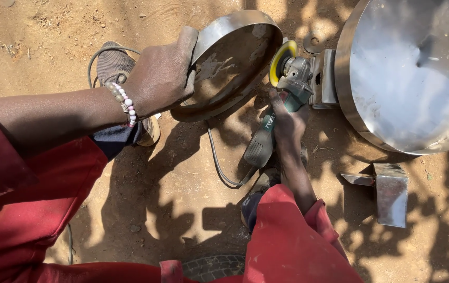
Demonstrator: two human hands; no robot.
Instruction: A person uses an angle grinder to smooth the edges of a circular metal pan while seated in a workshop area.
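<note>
Sunlit, shadow-dappled dirt lies under you, with a large steel dish [413, 73] and a small folded metal piece [390, 193] to your right. Your left hand [161, 73] clamps the rim of a tilted round metal pan [235, 57], propped beside your shoe [114, 65]. Your right hand [287, 123] is wrapped around an angle grinder [279, 105], its yellow disc [282, 62] at the pan's edge.

— Where does the single view sit?
— On the person's head, facing steeply down, close over both forearms and the sandy brown dirt ground [172, 188]; no second view shares anything.
</note>
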